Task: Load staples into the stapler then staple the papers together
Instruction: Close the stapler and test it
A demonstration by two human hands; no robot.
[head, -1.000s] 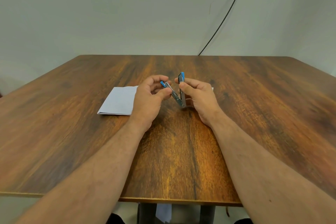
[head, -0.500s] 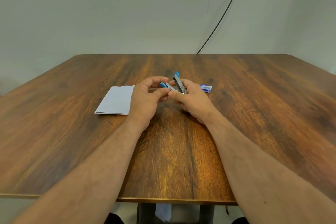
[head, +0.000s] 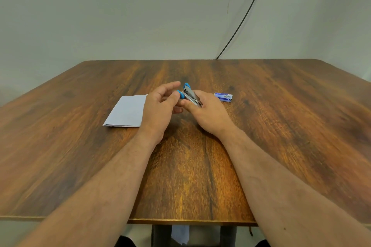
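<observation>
Wood-grain table point(head: 281, 126) w/ dark streaks, plain pale wall behind, black cable point(head: 244, 16) running down the wall at approx 1 o'clock. Folded papers point(head: 125, 111) lie flat at 10 o'clock of the hands, partly hidden by left hand point(head: 158, 110). Staple box point(head: 223, 96) at 2 o'clock, apart. Right hand point(head: 208, 114) grips the blue/metal stapler point(head: 189, 95), tilted; left-hand fingers loose, thumb touching its blue tip.
</observation>
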